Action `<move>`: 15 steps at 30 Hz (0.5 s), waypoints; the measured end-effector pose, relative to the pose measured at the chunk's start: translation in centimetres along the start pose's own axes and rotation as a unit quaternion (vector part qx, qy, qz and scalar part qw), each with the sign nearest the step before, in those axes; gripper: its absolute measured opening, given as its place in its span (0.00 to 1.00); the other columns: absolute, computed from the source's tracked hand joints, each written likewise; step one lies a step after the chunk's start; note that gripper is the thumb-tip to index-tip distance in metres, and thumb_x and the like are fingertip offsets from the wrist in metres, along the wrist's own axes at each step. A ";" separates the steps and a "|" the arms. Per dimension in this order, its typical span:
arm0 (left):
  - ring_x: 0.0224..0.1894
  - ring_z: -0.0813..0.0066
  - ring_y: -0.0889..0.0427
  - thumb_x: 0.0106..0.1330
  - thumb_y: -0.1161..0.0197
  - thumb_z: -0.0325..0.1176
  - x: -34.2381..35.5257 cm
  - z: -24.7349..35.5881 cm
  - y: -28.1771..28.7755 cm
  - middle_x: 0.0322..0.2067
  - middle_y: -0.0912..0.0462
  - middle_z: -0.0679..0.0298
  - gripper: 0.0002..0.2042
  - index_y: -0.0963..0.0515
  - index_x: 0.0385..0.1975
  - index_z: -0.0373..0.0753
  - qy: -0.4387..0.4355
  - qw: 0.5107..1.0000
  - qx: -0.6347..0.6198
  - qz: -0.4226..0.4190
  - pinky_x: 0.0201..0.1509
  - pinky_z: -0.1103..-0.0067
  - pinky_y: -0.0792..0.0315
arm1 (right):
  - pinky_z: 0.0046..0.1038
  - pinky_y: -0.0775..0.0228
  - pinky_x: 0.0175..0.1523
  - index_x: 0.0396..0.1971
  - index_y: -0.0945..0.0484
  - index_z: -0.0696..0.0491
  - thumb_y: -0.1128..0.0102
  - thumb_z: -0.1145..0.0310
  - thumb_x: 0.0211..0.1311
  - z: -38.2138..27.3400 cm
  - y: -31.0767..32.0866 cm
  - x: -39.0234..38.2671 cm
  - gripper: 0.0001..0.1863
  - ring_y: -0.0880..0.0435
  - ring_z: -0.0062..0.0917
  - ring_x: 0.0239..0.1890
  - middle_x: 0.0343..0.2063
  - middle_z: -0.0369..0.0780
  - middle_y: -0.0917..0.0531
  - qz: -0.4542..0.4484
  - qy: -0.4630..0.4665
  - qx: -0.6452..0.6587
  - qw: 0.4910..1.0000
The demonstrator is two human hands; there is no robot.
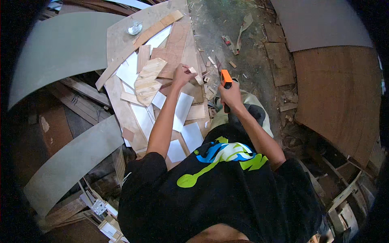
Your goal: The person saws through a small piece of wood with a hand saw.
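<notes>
My left hand (181, 77) has its fingers closed on a small pale wood piece (196, 77) above the right edge of a plywood board (115, 38). My right hand (230, 92) grips the orange and black handle of a hand saw (225, 73), whose thin blade points forward, just right of the wood piece. On the board lie an irregular pale plywood offcut (148, 83), a long light strip (142, 38), reddish-brown boards (174, 48) and several white-faced pieces (182, 109).
A small clear glossy object (134, 28) sits on the board's far part. Tools (231, 44) and scraps lie on the concrete floor (243, 60) ahead. Large brown (336, 101) and grey sheets (320, 22) stand at right; curved grey panels (60, 52) and timber (81, 93) lie at left.
</notes>
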State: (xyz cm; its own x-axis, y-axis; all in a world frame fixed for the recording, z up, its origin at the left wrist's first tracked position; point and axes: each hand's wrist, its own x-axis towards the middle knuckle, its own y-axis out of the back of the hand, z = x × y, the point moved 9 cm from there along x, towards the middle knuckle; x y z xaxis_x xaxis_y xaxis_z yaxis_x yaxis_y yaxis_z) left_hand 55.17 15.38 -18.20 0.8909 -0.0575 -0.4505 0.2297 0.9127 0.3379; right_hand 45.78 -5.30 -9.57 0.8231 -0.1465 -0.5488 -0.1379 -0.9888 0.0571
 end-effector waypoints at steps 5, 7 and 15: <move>0.32 0.69 0.23 0.43 0.32 0.28 -1.4 4.7 0.2 0.26 0.23 0.60 0.17 0.31 0.30 0.34 -0.153 0.987 0.020 0.036 0.38 0.76 0.30 | 0.24 0.40 0.16 0.20 0.36 0.55 0.47 0.75 0.45 0.7 0.8 0.5 0.06 0.33 0.19 0.10 0.10 0.34 0.33 0.005 0.008 -0.007 1.000; 0.35 0.69 0.23 0.43 0.33 0.26 -2.8 6.2 0.8 0.30 0.22 0.62 0.15 0.30 0.30 0.35 -0.242 0.963 0.081 0.090 0.41 0.77 0.30 | 0.24 0.40 0.17 0.20 0.36 0.55 0.47 0.75 0.44 0.9 0.8 0.5 0.06 0.32 0.19 0.10 0.10 0.34 0.33 0.005 -0.003 0.002 1.000; 0.45 0.60 0.27 0.46 0.41 0.22 -6.7 3.2 -2.2 0.41 0.27 0.56 0.12 0.27 0.33 0.36 -0.371 0.896 0.245 0.001 0.48 0.73 0.32 | 0.24 0.40 0.15 0.22 0.34 0.55 0.46 0.74 0.45 1.2 0.4 0.2 0.06 0.31 0.20 0.10 0.11 0.35 0.31 -0.008 -0.023 0.010 1.000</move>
State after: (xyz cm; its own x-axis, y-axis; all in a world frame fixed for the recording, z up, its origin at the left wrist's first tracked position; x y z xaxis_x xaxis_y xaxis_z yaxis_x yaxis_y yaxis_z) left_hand 49.89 12.46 -13.31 0.8648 -0.4751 0.1625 0.2103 0.6367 0.7419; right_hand 45.24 -5.66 -10.71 0.7994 -0.1290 -0.5868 -0.1360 -0.9902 0.0324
